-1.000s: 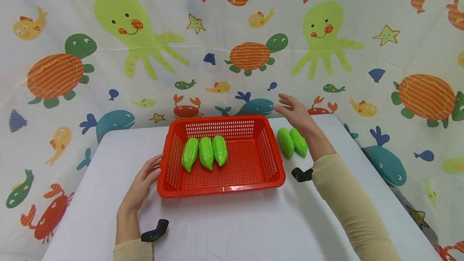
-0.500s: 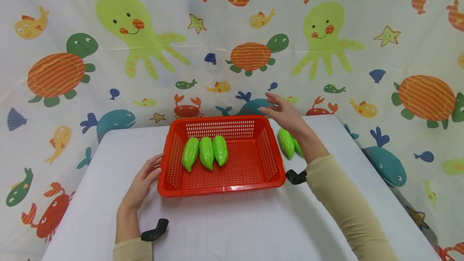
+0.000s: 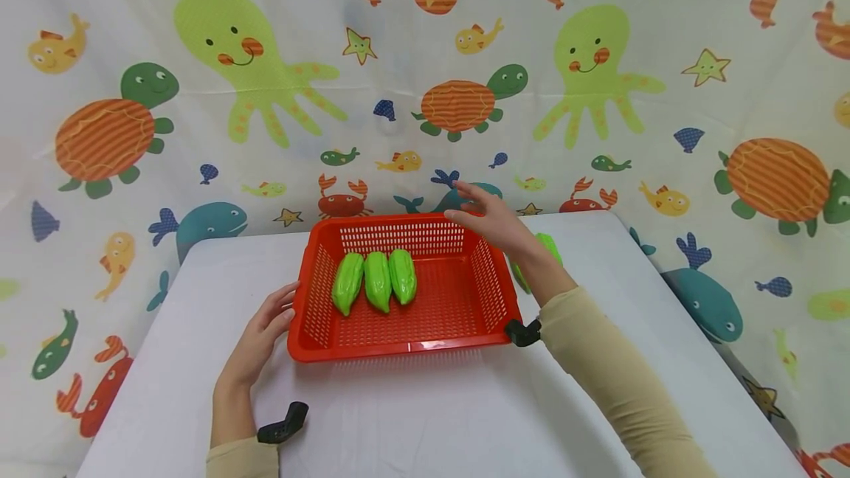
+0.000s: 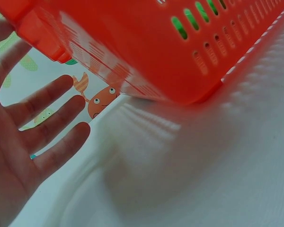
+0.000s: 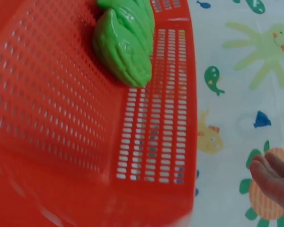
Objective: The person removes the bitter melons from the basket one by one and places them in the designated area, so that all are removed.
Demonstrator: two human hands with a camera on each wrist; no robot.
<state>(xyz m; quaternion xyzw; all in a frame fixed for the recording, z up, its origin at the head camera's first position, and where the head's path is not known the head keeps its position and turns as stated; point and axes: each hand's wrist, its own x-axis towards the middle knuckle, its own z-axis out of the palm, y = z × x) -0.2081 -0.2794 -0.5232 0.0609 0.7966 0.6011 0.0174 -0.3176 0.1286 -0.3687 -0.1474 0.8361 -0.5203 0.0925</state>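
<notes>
Three glossy green ridged fruits [image 3: 378, 282], shaped like star fruit, lie side by side in the left half of a red plastic basket [image 3: 372, 350]. My left hand [image 3: 260, 334] is at the basket's left side, fingertips right at the rim. In the left wrist view, the left hand [image 4: 35, 142] has its fingers extended and spread. Over the basket's far right corner hangs my right hand [image 3: 496, 223], with nothing in its loosely extended fingers. Part of the right hand [image 5: 277, 177] shows at the right wrist view's edge. Right of the basket, two more green fruits [image 3: 550, 246] are partly hidden by the right arm.
The basket stands on a white-covered table [image 3: 412, 419]. Behind it hangs a white curtain [image 3: 392, 35] printed with sea animals. Each wrist carries a black camera mount [image 3: 284, 426].
My right hand has moved left, from above the two fruits outside to over the basket's far right corner. The left hand, basket and fruits have stayed in place.
</notes>
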